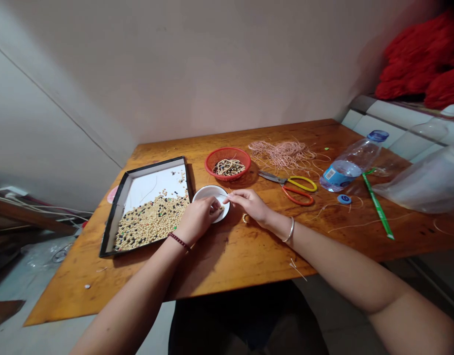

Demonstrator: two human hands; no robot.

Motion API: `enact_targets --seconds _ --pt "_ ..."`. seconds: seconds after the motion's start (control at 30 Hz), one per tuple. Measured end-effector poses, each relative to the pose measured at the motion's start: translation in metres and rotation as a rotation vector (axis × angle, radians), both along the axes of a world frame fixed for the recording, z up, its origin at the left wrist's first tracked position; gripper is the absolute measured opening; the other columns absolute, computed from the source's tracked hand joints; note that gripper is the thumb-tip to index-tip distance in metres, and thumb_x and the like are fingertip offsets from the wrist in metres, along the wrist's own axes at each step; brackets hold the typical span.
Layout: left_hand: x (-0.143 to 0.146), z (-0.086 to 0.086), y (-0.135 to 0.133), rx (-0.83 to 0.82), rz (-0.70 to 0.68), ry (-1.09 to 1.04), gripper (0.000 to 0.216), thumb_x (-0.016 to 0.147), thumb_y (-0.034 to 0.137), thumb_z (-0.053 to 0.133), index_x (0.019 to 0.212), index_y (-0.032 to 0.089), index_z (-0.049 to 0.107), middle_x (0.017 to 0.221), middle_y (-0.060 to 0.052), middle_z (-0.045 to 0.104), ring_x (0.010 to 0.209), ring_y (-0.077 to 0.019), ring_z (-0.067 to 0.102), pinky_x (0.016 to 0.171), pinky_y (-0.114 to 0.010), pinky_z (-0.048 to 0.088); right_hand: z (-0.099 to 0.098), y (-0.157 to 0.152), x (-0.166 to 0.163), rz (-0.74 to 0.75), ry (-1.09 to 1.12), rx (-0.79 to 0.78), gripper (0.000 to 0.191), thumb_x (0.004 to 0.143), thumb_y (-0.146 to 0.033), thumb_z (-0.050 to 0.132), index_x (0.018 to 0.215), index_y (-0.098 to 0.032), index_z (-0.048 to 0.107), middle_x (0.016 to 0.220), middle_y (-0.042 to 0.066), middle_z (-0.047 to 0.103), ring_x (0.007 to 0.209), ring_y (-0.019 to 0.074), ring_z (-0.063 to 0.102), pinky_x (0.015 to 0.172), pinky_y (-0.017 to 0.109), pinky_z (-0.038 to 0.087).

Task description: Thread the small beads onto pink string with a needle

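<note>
My left hand (198,217) is curled over the near rim of a small white dish (208,193), fingertips pinched on a bead I can barely see. My right hand (249,203) reaches in from the right, fingers pinched on a thin thread end that points at the left fingertips. A few strung beads (245,218) lie on the wood just under the right hand. A red bead bracelet is on my left wrist, a silver bangle on my right.
A black-edged tray (118,217) of loose tan and dark beads sits left of the dish. Behind are a red basket (212,159) of beads, a heap of pink cord (282,152), scissors (295,187), a plastic bottle (350,162), its blue cap (344,199), a green strip (377,207) and a clear bag (422,185).
</note>
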State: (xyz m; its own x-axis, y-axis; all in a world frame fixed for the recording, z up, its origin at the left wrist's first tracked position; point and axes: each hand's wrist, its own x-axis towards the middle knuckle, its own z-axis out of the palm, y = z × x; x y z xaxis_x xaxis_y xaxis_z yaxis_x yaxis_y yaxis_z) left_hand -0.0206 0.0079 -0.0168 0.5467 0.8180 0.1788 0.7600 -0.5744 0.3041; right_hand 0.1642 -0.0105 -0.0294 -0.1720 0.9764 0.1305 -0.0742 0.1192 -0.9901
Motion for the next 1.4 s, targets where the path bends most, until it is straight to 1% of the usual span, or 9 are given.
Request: enact_targets --seconds 0.3,0.5,0.67,0.77,0.9,1.07,1.13,1.27,1.4 --pt "0.0 0.001 0.0 -0.006 0.003 0.051 0.023 0.086 0.039 0.053 0.083 0.018 0.063 0.071 -0.005 0.066 0.06 -0.0172 0.058 0.052 -0.025 0.032 0.001 -0.001 0.0 0.018 -0.013 -0.011 0.034 0.077 -0.045 0.057 0.073 -0.015 0.072 0.056 -0.002 0.044 0.058 0.0109 0.037 0.054 0.025 0.027" --pt "0.001 0.003 -0.001 -0.03 -0.008 0.081 0.02 0.087 0.035 0.053 0.082 0.018 0.063 0.079 -0.005 0.068 0.064 -0.0162 0.058 0.055 -0.025 0.033 -0.001 -0.001 -0.001 0.029 0.007 -0.038 0.034 0.075 -0.047 0.059 0.07 -0.015 0.07 0.055 -0.003 0.041 0.056 0.0102 0.035 0.054 0.025 0.025" --pt "0.001 0.002 -0.001 0.015 -0.017 0.108 0.024 0.089 0.038 0.051 0.082 0.018 0.063 0.078 -0.005 0.067 0.064 -0.0169 0.058 0.054 -0.025 0.032 -0.002 0.0 -0.001 0.032 0.022 -0.061 0.033 0.074 -0.046 0.059 0.072 -0.015 0.071 0.053 -0.004 0.039 0.053 0.0096 0.033 0.052 0.025 0.022" --pt "0.0 0.0 -0.001 0.041 -0.022 0.119 0.022 0.089 0.037 0.052 0.083 0.018 0.062 0.078 -0.005 0.067 0.066 -0.0179 0.059 0.054 -0.026 0.033 -0.001 0.001 -0.001 -0.002 -0.014 -0.023 0.033 0.074 -0.045 0.06 0.07 -0.015 0.071 0.055 -0.003 0.043 0.056 0.0102 0.037 0.054 0.025 0.026" --pt "0.001 -0.004 -0.001 0.07 -0.03 0.095 0.018 0.088 0.033 0.054 0.087 0.018 0.062 0.082 -0.006 0.067 0.072 -0.0195 0.061 0.057 -0.026 0.036 -0.003 0.004 0.0 -0.092 -0.061 -0.002 0.028 0.075 -0.038 0.057 0.067 -0.015 0.071 0.055 -0.002 0.048 0.057 0.0104 0.041 0.056 0.025 0.031" --pt "0.0 -0.006 0.001 0.063 -0.008 -0.029 0.019 0.087 0.034 0.055 0.088 0.018 0.063 0.084 -0.006 0.067 0.074 -0.0194 0.061 0.063 -0.027 0.042 -0.007 0.008 0.002 -0.144 -0.086 0.001 0.027 0.075 -0.034 0.055 0.066 -0.014 0.071 0.056 -0.001 0.056 0.056 0.0104 0.044 0.056 0.024 0.033" --pt "0.0 -0.006 0.003 0.023 0.015 -0.127 0.016 0.086 0.032 0.056 0.089 0.019 0.064 0.085 -0.004 0.068 0.074 -0.0184 0.061 0.066 -0.027 0.044 -0.007 0.009 0.003 -0.148 -0.094 0.003 0.027 0.075 -0.033 0.055 0.067 -0.015 0.072 0.058 0.0 0.06 0.056 0.0108 0.047 0.057 0.024 0.035" --pt "0.002 -0.003 0.006 -0.05 0.047 -0.355 0.012 0.083 0.029 0.06 0.089 0.021 0.068 0.085 -0.001 0.07 0.075 -0.0159 0.063 0.071 -0.026 0.046 -0.008 0.009 0.003 -0.168 -0.12 0.06 0.024 0.075 -0.029 0.055 0.062 -0.016 0.07 0.066 0.002 0.068 0.067 0.0139 0.057 0.067 0.024 0.041" --pt "0.005 -0.001 0.006 -0.105 0.058 -0.495 0.016 0.082 0.032 0.062 0.086 0.018 0.069 0.085 -0.003 0.071 0.076 -0.016 0.063 0.073 -0.027 0.048 -0.01 0.009 0.004 -0.172 -0.243 0.103 0.023 0.075 -0.023 0.054 0.06 -0.015 0.07 0.062 0.002 0.068 0.064 0.0149 0.059 0.065 0.024 0.041"
